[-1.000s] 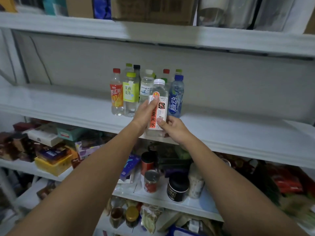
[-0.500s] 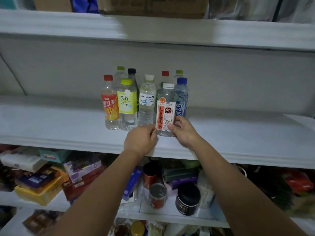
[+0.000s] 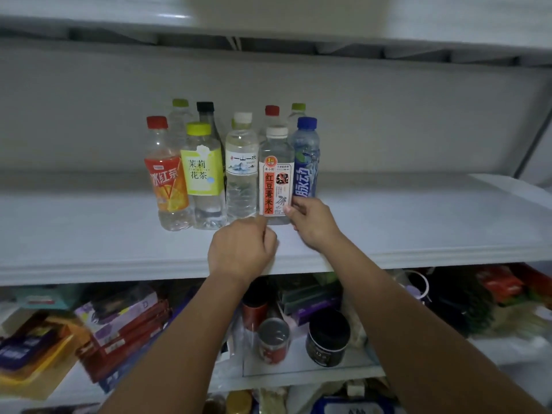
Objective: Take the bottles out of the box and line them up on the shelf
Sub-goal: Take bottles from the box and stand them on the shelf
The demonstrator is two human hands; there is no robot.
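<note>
The clear bottle (image 3: 276, 174), with a white cap and a white label carrying a red vertical strip, stands upright in the middle of the frame on the white shelf (image 3: 89, 243), between a water bottle (image 3: 241, 168) and a blue bottle (image 3: 306, 162). The right hand (image 3: 313, 225) pinches its lower right side. The left hand (image 3: 242, 249) is clenched just before its base, holding nothing.

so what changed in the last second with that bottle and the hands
The red-label bottle went back from the front of the shelf into the front row, between the water bottle and the blue bottle. The left hand let go of it and is now curled in front. The right hand kept hold of its lower side. The other bottles stayed put.
</note>
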